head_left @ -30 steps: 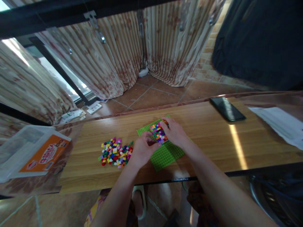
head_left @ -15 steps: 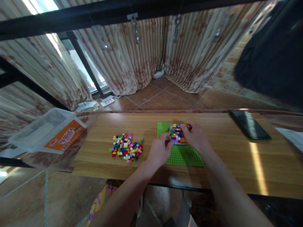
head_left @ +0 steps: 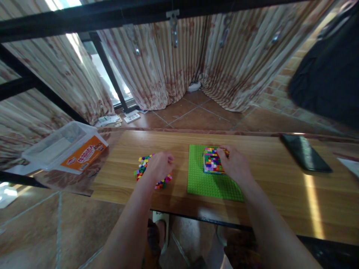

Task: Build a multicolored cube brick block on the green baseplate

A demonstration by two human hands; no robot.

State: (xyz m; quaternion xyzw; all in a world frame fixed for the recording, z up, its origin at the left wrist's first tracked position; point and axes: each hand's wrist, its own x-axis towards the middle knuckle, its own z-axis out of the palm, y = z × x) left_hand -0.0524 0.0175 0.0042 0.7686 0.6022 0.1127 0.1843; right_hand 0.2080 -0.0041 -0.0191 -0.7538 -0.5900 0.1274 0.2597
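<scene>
Reaching: left hand (head_left: 158, 166) rests curled on the loose brick pile (head_left: 143, 167), left of the green baseplate (head_left: 210, 185).
Holding: right hand (head_left: 235, 164) grips the brick block (head_left: 212, 160) on that baseplate.

Orange label on the clear plastic box (head_left: 65, 150), its print too blurred to read

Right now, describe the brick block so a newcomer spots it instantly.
On the wooden table lies a green baseplate. The block sits at its far right corner, under the right hand. Unlike the loose pile under the left hand, it is one tight multicoloured square.
</scene>
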